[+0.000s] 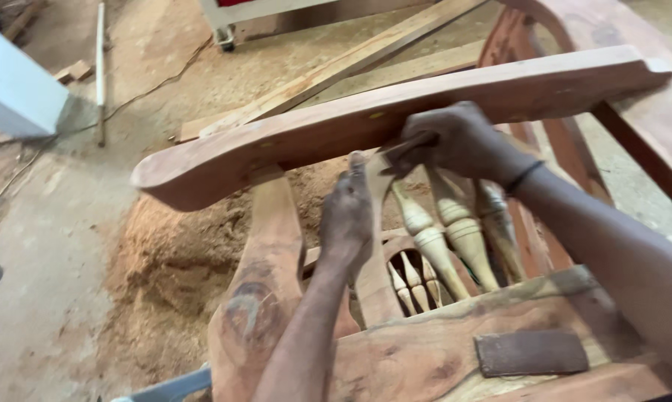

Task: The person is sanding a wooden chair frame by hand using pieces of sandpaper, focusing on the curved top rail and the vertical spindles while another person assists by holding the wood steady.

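Note:
A reddish wooden chair frame fills the view, its curved armrest (291, 138) running across the middle. My left hand (348, 216) lies flat against an upright wooden slat (373, 286) below the armrest. My right hand (455, 141), a dark band on its wrist, is closed on a small folded piece that looks like sandpaper (406, 149), pressed where the slat meets the underside of the armrest. Pale turned spindles (455, 234) stand just right of the slat. A carved front leg (265, 290) stands under the armrest to the left.
A dark rectangular sandpaper pad (531, 352) lies on the lower rail. Sawdust (168, 260) is heaped on the floor to the left. Long planks (336, 71) lie behind the chair, a cable (153, 85) trails over the floor, and a wheeled machine base (224, 33) stands at the back.

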